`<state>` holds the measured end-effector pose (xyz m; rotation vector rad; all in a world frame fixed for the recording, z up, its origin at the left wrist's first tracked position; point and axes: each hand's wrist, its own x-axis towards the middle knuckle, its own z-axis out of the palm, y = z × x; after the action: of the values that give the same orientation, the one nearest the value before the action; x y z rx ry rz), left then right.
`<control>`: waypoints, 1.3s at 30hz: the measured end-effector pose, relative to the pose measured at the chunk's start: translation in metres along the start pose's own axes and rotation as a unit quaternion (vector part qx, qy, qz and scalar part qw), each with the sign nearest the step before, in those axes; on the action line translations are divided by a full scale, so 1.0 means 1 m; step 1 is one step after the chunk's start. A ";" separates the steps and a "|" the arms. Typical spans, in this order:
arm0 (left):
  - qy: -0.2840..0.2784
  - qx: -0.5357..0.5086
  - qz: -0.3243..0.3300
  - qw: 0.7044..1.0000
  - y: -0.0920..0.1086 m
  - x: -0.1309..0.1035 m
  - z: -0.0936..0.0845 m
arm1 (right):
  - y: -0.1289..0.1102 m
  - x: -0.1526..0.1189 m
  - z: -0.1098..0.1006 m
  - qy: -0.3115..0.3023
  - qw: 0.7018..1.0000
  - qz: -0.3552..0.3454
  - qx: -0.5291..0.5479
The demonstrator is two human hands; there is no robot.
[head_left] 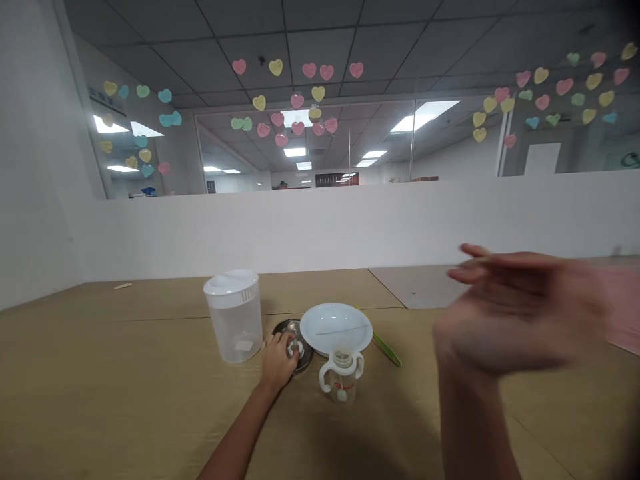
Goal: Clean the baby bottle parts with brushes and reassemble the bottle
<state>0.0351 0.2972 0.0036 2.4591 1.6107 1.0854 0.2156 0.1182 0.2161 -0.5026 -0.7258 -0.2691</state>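
Note:
My left hand (279,361) rests at a round metal dish (305,365), its fingers closed around a small white ring-shaped piece (297,349) that they partly cover. Beside the dish stands a clear baby bottle (343,385) with white handles on both sides and an uncovered neck. Behind the bottle is a white bowl (336,319), overlapping the dish's edge, with a thin straight item across it. Raised off to the right, my right hand (520,317) is smeared by motion, so its grip cannot be made out.
A translucent white lidded bucket (234,319) stands to the left of my left hand. A green-handled utensil (386,349) lies right of the bowl. At the back left is a small flat wooden piece (123,286). A white wall (310,230) with glass above borders the brown table (125,393).

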 end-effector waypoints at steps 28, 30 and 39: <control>0.188 -0.498 -0.196 0.824 0.129 -0.191 -0.127 | -0.077 -0.222 -0.065 -0.131 0.859 0.493 0.040; 0.186 -0.522 -0.200 0.808 0.124 -0.183 -0.137 | -0.082 -0.224 -0.058 -0.162 0.865 0.473 0.037; 0.226 -0.556 -0.186 0.778 0.109 -0.167 -0.112 | -0.040 -0.223 -0.046 -0.197 0.922 0.333 -0.033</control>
<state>0.0231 0.0714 0.0377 1.1062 0.9014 1.8615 0.0651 0.0741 0.0467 -0.8508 -0.8906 0.4619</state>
